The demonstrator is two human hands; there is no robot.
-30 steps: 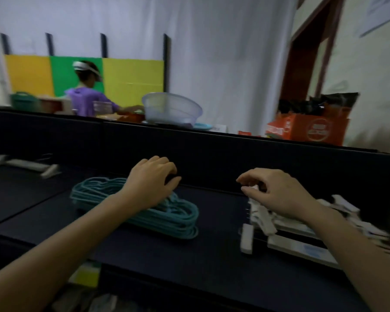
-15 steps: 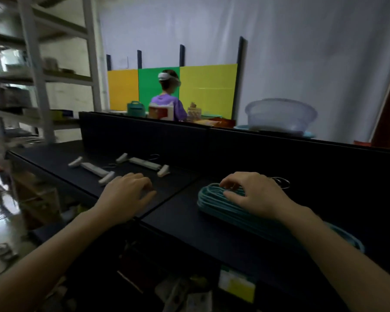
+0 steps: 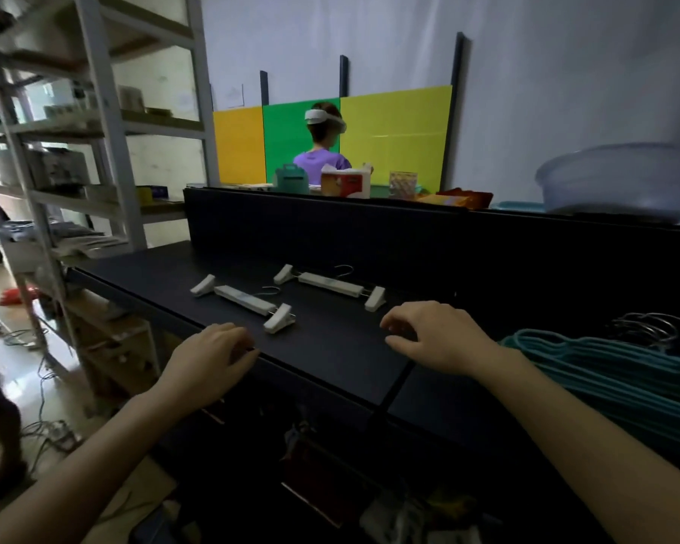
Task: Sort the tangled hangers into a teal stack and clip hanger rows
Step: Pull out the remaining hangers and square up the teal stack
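The table has a matt black top, smooth and without shine. The near clip hanger and the far clip hanger have white bars and clips that look like smooth plastic, each with a thin hook of bright metal wire. The teal hangers have a dull, matt surface, and their wire hooks are glossy metal. The basin is translucent plastic with a faint gloss. The shelf rack looks like pale painted metal. The floor is glossy and mirrors the light.
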